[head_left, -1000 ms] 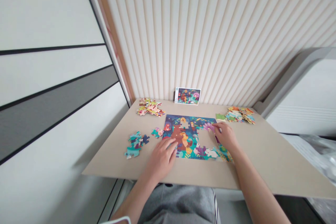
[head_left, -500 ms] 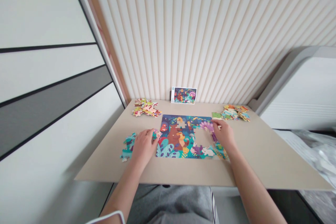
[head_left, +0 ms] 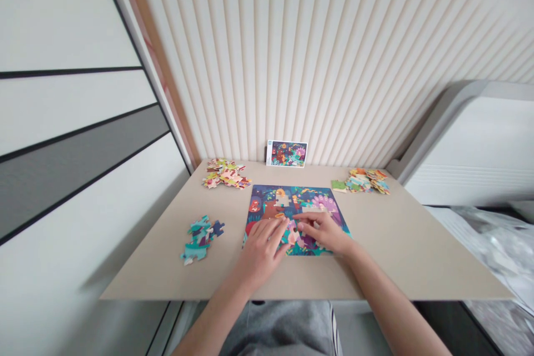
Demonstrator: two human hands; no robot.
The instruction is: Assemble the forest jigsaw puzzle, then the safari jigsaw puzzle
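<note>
A colourful jigsaw puzzle (head_left: 337, 203), mostly put together, lies flat on the table, with gaps in its top and middle. Over its centre, a pink and teal puzzle piece (head_left: 293, 235) is between my two hands. My left hand (head_left: 263, 247) reaches in from the left, fingers together and fingertips at the piece's left edge; it covers the puzzle's lower left. From the right, my right hand (head_left: 324, 231) has its thumb and bent fingers at the piece's other side. The exact finger contact is partly hidden.
Loose teal and dark blue pieces (head_left: 200, 240) lie left of the puzzle. More pieces are heaped at the back left (head_left: 225, 173) and back right (head_left: 364, 181) of the beige table (head_left: 387, 256). A picture card (head_left: 287, 154) leans against the ribbed wall.
My left hand has carried its piece rightward from the puzzle's left side to the centre. My right hand has moved left and nearer from the right edge. The view has shifted slightly.
</note>
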